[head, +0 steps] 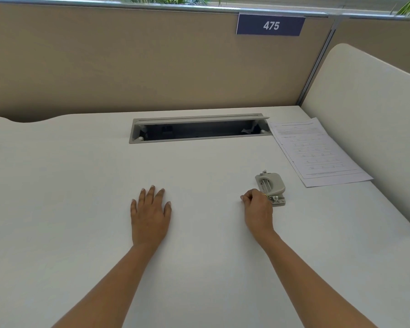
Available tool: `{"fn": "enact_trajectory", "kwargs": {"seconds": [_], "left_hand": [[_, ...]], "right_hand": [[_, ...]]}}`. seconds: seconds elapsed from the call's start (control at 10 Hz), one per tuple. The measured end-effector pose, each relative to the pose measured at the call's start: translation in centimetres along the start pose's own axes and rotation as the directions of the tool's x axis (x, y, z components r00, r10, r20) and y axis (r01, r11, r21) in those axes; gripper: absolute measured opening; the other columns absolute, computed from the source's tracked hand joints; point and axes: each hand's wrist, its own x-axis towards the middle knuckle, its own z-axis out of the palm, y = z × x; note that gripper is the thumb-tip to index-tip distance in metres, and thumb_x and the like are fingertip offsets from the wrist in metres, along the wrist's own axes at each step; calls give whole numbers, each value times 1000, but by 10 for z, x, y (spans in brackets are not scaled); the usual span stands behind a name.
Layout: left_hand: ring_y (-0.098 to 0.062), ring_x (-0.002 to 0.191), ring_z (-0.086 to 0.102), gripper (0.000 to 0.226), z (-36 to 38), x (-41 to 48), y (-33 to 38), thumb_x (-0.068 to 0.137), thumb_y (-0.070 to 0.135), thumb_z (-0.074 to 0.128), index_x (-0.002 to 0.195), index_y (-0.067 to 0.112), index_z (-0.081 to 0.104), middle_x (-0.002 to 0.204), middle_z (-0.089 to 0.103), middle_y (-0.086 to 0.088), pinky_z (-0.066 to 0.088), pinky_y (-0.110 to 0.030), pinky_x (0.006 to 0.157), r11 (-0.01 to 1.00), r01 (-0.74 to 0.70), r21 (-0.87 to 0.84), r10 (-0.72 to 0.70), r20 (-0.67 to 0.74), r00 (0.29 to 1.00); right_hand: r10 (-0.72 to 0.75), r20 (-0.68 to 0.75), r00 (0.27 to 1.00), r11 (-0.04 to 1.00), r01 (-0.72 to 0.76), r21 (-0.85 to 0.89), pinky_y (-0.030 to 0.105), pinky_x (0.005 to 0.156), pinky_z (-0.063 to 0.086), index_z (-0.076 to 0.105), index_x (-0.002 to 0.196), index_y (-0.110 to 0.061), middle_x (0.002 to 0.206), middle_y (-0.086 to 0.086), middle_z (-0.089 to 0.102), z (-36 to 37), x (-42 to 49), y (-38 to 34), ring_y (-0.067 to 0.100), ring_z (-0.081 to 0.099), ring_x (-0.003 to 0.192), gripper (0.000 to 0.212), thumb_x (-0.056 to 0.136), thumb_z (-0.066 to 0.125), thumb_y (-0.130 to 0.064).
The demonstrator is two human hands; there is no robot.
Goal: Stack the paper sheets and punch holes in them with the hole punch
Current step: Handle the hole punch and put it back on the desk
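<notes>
The person's left hand (150, 216) is lying flat, fingers spread, on the white desk (81, 185), likely steadying them. The right hand (258, 209) is sitting loosely curled against the near end of the small grey hole punch (270, 185); whether it is gripping it I cannot tell. At the far right, the printed paper sheets (317, 152) are lying slightly fanned, well apart from both hands, waiting to be squared up.
</notes>
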Motion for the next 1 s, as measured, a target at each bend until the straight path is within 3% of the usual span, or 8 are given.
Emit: {"fn": "enact_trajectory", "kwargs": {"seconds": [0.2, 0.3, 0.4, 0.6, 0.8, 0.9, 1.0], "left_hand": [[-22, 144, 17, 46, 1, 0, 0, 96, 32, 37, 141, 19, 37, 153, 29, -3, 9, -42, 116, 1000, -1, -1, 1, -4, 1000], [-21, 144, 16, 46, 1, 0, 0, 97, 32, 36, 141, 19, 36, 153, 28, -3, 8, -42, 117, 1000, -1, 1, 1, 1, 1000], [-21, 144, 16, 46, 1, 0, 0, 97, 33, 35, 141, 20, 35, 153, 28, -2, 8, -42, 117, 1000, -2, 4, 2, 3, 1000], [-21, 144, 16, 46, 0, -1, 0, 97, 32, 35, 141, 19, 36, 153, 28, -3, 8, -42, 117, 1000, -3, -4, 3, 2, 1000], [-22, 144, 16, 46, 0, 0, 0, 97, 32, 35, 141, 18, 36, 153, 28, -4, 8, -42, 117, 1000, -4, -16, 4, 7, 1000], [-22, 144, 16, 46, 0, 0, -1, 97, 32, 35, 141, 18, 36, 153, 28, -4, 8, -42, 117, 1000, -6, -8, 6, 1, 1000], [-21, 144, 15, 47, 1, 0, -2, 97, 33, 34, 141, 19, 35, 154, 27, -3, 8, -42, 117, 1000, -10, 0, 10, 5, 1000]], "right_hand": [[149, 112, 983, 948, -174, 268, 20, 56, 38, 54, 79, -9, 79, 8, 59, -15, 9, 4, 21, 54, 73, 12, 88, 52, -1], [66, 180, 981, 983, -95, 155, 13, 54, 37, 58, 91, -5, 78, 6, 57, -19, 12, 5, 18, 52, 73, 11, 87, 50, 1], [51, 228, 972, 992, -75, 99, 7, 50, 36, 62, 93, -1, 67, 0, 52, -18, 14, 3, 10, 46, 60, 10, 83, 61, -1], [21, 199, 980, 996, -38, 78, 15, 54, 34, 65, 84, 4, 57, -4, 47, -14, 13, 2, 8, 42, 54, 5, 80, 65, 0], [37, 209, 977, 997, -21, -80, 25, 68, 33, 63, 88, 1, 78, 0, 48, -8, 11, -4, 24, 50, 83, 10, 87, 53, -1], [-6, 177, 984, 981, 40, -188, 27, 71, 32, 59, 94, 3, 102, 15, 53, -2, 0, -8, 30, 52, 96, 17, 89, 43, 1], [-100, 202, 974, 974, 137, -179, 27, 68, 27, 55, 93, -2, 103, 14, 53, 6, -22, -16, 27, 50, 93, 15, 91, 40, -2]]}}
